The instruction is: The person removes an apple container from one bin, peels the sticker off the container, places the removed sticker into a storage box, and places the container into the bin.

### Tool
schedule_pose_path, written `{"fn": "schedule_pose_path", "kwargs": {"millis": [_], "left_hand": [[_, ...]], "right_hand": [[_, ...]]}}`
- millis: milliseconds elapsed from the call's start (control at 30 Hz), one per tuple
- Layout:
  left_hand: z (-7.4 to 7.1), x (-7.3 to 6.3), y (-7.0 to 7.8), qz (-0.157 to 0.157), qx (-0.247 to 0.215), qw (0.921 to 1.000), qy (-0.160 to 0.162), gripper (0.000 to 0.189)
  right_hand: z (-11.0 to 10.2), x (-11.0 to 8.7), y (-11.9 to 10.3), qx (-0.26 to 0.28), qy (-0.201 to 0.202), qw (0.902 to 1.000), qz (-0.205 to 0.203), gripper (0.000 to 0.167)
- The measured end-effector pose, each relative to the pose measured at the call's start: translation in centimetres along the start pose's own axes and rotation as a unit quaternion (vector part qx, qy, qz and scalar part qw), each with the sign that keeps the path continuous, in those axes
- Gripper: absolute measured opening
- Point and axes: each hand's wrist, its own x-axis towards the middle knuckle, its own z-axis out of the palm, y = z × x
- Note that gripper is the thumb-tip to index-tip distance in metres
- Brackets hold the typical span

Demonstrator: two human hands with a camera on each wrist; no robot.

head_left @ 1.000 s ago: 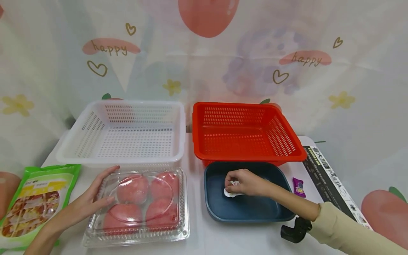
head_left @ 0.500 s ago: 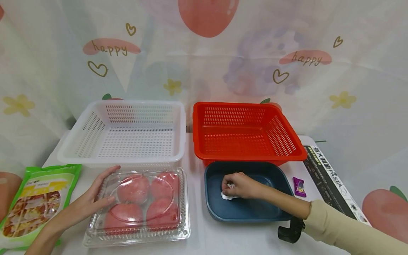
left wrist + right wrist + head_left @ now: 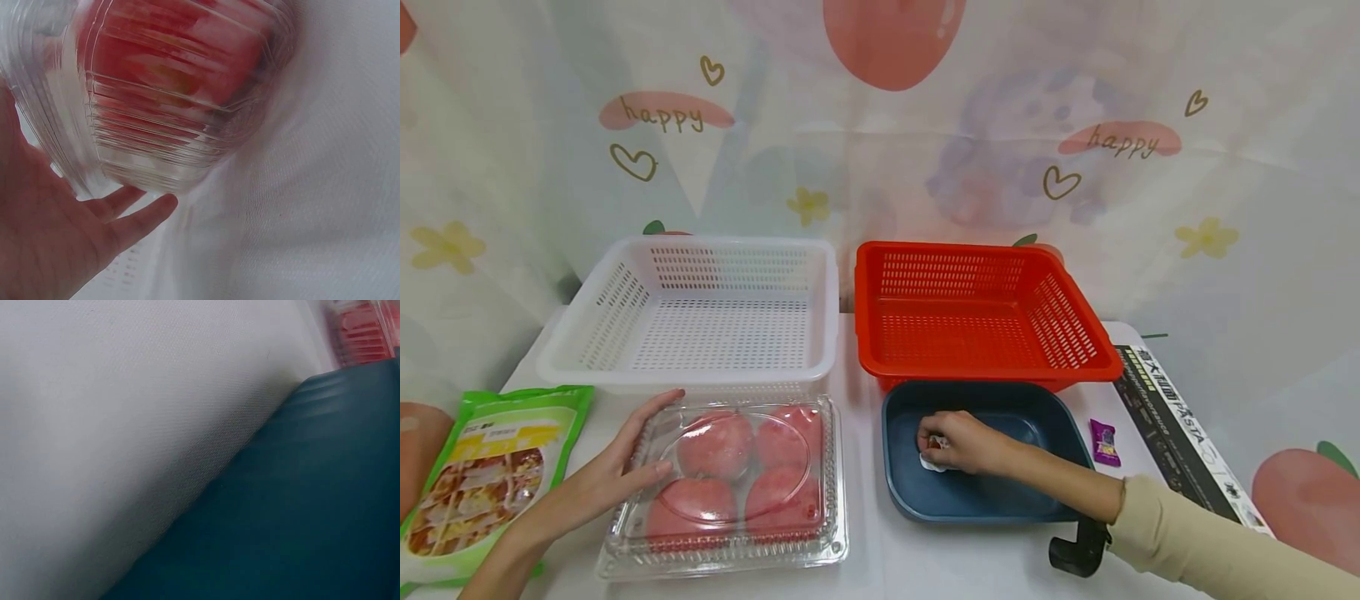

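Observation:
My left hand (image 3: 613, 475) rests against the left side of a clear plastic clamshell box (image 3: 835, 533), its thumb on the lid and its fingers extended along the edge. In the left wrist view, the fingers (image 3: 140, 222) lie straight beside the ribbed wall. Several round red fruits (image 3: 713, 446) show through the lid. My right hand (image 3: 967, 442) is inside a dark blue plastic tub (image 3: 917, 500), fingers curled, pinching a small crumpled white cloth-like piece (image 3: 932, 463) close over the tub floor. Most of that piece is hidden by the fingers. The right wrist view shows the tub's outer wall (image 3: 300, 506).
A white slotted basket (image 3: 700, 375) stands behind the clamshell box and a red one (image 3: 985, 367) behind the tub. At the left lies a green food pouch (image 3: 497, 483). To the right are a small purple-wrapped sweet (image 3: 1104, 442) and a long black pasta box (image 3: 1180, 433).
My right hand, pinching the white piece, has shifted left and slightly toward me inside the tub. My left hand and the clamshell box have stayed in place.

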Motion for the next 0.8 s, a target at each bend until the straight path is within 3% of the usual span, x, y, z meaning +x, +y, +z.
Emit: {"fn": "schedule_pose_path", "kwargs": {"millis": [133,367,800], "left_hand": [[-0.03,-0.01,0.01,0.0,0.001,1.0,0.0,0.077],[-0.07,0.06,0.13,-0.009,0.004,0.9999,0.0,0.077],[-0.04,0.05,0.13,-0.002,-0.008,0.9999,-0.006,0.077]], "right_hand": [[0.1,-0.08,-0.06,-0.013,0.005,0.9999,-0.005,0.013],[0.44,-0.25,-0.34,0.003,0.0,0.9995,0.031,0.012],[0.04,-0.84,-0.35,-0.011,-0.006,0.9994,0.033,0.009]]}}
